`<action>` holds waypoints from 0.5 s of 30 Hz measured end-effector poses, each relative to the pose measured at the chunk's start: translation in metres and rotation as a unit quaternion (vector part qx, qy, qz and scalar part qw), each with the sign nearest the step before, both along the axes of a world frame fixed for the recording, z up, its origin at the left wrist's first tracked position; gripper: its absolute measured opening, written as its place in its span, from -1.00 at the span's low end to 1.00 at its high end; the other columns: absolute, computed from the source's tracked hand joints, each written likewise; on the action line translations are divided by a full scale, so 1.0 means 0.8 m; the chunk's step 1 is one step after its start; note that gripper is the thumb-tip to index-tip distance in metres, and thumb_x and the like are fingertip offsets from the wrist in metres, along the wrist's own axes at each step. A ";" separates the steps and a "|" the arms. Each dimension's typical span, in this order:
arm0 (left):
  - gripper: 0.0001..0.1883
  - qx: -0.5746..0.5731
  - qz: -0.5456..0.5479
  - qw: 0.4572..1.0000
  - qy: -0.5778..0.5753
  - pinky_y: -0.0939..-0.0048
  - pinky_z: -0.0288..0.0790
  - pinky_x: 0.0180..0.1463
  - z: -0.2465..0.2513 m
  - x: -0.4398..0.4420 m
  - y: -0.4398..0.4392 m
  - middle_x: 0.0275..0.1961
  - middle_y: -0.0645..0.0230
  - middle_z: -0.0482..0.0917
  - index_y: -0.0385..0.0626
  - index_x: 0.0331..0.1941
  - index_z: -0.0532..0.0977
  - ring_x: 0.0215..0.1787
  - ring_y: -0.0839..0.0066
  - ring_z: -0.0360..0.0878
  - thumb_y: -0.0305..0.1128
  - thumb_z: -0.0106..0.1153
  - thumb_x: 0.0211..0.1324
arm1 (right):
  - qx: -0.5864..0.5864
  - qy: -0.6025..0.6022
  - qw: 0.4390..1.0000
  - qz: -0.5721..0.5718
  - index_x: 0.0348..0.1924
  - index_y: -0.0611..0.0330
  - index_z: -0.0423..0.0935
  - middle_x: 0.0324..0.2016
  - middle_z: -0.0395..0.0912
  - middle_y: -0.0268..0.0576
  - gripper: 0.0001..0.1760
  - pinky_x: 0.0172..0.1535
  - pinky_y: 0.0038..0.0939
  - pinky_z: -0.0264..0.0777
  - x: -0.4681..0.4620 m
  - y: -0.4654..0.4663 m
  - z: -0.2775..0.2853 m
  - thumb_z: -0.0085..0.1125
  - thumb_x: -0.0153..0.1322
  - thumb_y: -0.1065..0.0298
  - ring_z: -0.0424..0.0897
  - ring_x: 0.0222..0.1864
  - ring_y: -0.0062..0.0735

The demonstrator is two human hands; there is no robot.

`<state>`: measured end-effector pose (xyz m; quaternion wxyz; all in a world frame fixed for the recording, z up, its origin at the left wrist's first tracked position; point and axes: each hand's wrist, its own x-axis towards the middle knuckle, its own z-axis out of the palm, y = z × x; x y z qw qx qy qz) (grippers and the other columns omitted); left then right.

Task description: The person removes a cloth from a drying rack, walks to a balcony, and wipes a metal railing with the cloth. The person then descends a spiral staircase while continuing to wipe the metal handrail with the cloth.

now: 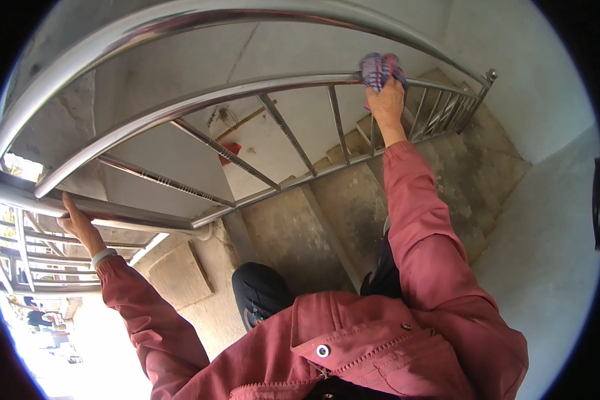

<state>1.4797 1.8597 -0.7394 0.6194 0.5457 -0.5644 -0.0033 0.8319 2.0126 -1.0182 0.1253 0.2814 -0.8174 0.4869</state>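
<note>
My right hand (387,107) is closed on a checked cloth (375,72), pressed around the lower rail (280,84) of a stainless-steel stair railing. On the far left, my left hand (82,225) rests against the thick steel post (135,212) at the railing's end, its thumb side upward; some of its fingers are hidden behind the post. A pale bracelet circles the left wrist. Above the lower rail runs the polished top handrail (220,12), with neither hand on it. Thin steel balusters (230,160) slope from the lower rail to the bottom bar.
Worn concrete steps (300,230) descend toward the upper right beside a pale wall (545,200). Through the balusters, a red object (230,152) and a stick (245,120) show on the far side. A second barred railing (55,255) stands at the bright left edge.
</note>
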 end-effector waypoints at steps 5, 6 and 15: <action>-0.16 0.002 0.012 1.000 0.002 0.43 0.55 -0.52 0.002 -0.003 -0.003 -0.25 0.00 0.49 -0.44 -0.16 0.32 -0.45 0.35 0.60 0.31 0.29 0.13 | -0.181 -0.279 0.936 0.117 -0.05 0.34 0.59 -0.14 0.70 0.01 -0.52 0.05 -0.23 0.49 0.092 0.013 -0.024 0.34 0.22 0.27 0.67 -0.08 -0.15; -0.16 0.002 0.009 1.000 0.000 0.42 0.55 -0.53 0.002 -0.004 -0.002 -0.25 0.00 0.49 -0.44 -0.17 0.32 -0.45 0.35 0.61 0.31 0.28 0.13 | -0.227 -0.253 0.927 0.155 -0.09 0.33 0.61 -0.18 0.71 -0.05 -0.55 0.00 -0.29 0.51 0.118 0.005 -0.026 0.35 0.20 0.29 0.68 -0.12 -0.27; -0.24 0.031 -0.024 0.999 0.020 0.41 0.53 -0.54 0.005 0.027 -0.018 -0.24 0.02 0.48 -0.38 -0.18 0.30 -0.45 0.34 0.55 0.23 0.32 0.15 | -0.208 -0.331 0.910 0.139 -0.20 0.32 0.62 -0.28 0.71 -0.10 -0.57 -0.09 -0.28 0.54 0.129 -0.042 -0.127 0.45 0.12 0.30 0.68 -0.23 -0.31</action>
